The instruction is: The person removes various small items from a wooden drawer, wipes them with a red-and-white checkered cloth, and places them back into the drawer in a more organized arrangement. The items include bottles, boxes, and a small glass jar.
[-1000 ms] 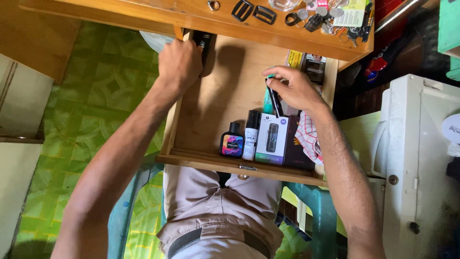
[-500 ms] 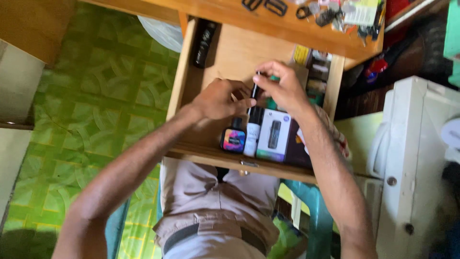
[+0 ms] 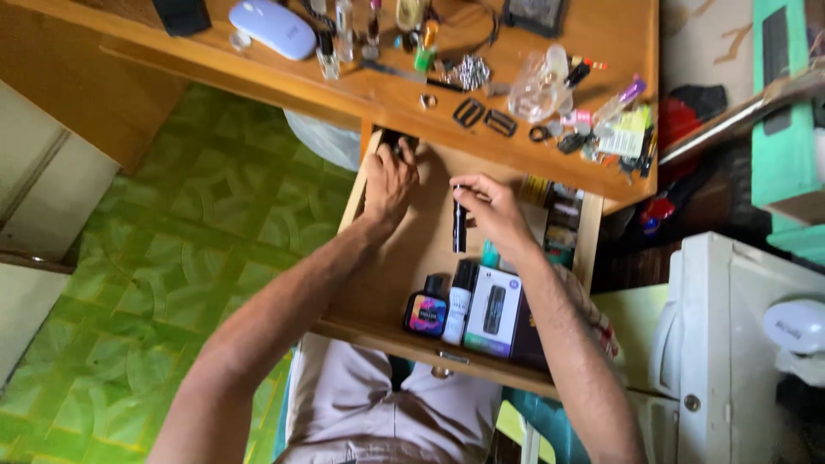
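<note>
Sorting the open drawer [image 3: 404, 258]: the left hand [image 3: 389, 182] closes on a dark object [image 3: 394, 140] at its back corner, the right hand [image 3: 490, 209] pinches a slim black tube [image 3: 460, 228], which probably needs a free spot next.

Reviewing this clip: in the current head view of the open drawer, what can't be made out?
- Black object at the drawer's far corner: head view, left hand covers most of it.
- Slim black item in the right hand: fingers hide its top; kind unclear.
- Boxes along the drawer's right side: desk edge shadows them.
- Small clutter on the desk: too small to identify.
</note>
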